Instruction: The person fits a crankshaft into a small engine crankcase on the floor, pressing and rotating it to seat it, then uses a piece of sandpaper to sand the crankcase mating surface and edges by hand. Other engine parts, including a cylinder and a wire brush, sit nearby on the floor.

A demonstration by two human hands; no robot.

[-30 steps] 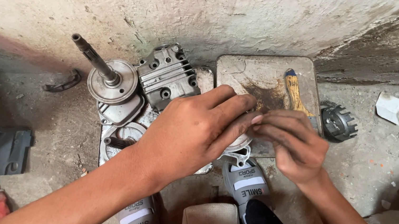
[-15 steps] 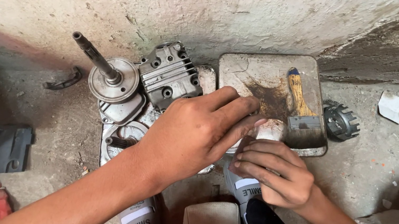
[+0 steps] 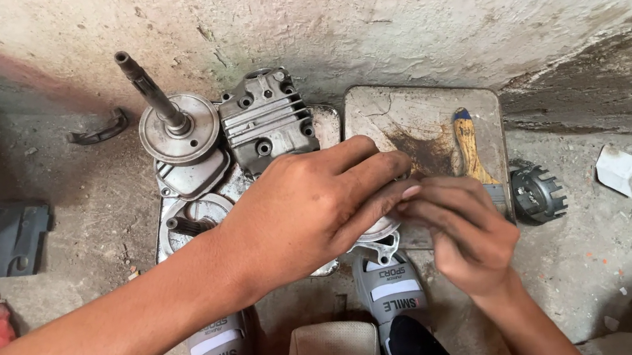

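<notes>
I had only one view, from the camera worn on the head, and it looked steeply down and slightly forward at the floor (image 3: 69,217) from close range. The left hand (image 3: 312,207) and right hand (image 3: 460,231) filled the middle. The rough wall (image 3: 390,5) ran across the far edge, and my own sandalled feet (image 3: 389,288) sat at the near edge. No second view shared the scene.
</notes>
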